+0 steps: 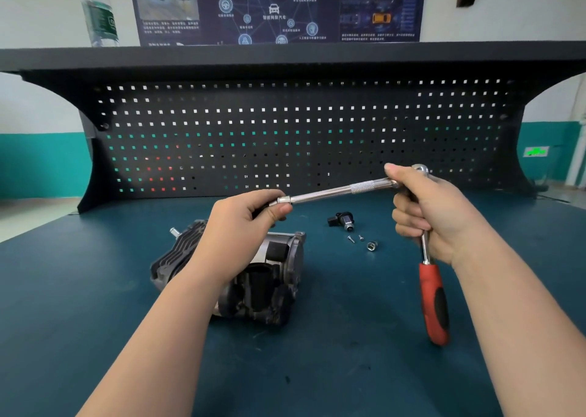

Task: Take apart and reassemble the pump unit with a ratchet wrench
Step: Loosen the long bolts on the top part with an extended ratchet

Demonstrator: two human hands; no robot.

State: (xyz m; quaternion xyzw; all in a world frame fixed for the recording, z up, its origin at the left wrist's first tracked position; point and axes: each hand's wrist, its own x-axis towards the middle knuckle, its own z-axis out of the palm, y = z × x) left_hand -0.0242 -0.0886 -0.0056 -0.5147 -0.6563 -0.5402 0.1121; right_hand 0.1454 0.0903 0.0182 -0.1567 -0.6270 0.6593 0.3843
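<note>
Left hand (244, 223) hides extension bar (329, 191) tip — pump unit (272, 277) partly covered.

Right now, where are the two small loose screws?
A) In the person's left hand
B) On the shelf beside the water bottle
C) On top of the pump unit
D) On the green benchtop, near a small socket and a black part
D: the two screws lie on the benchtop just beside the small socket, in front of the black part and to the right of the pump unit.
</note>
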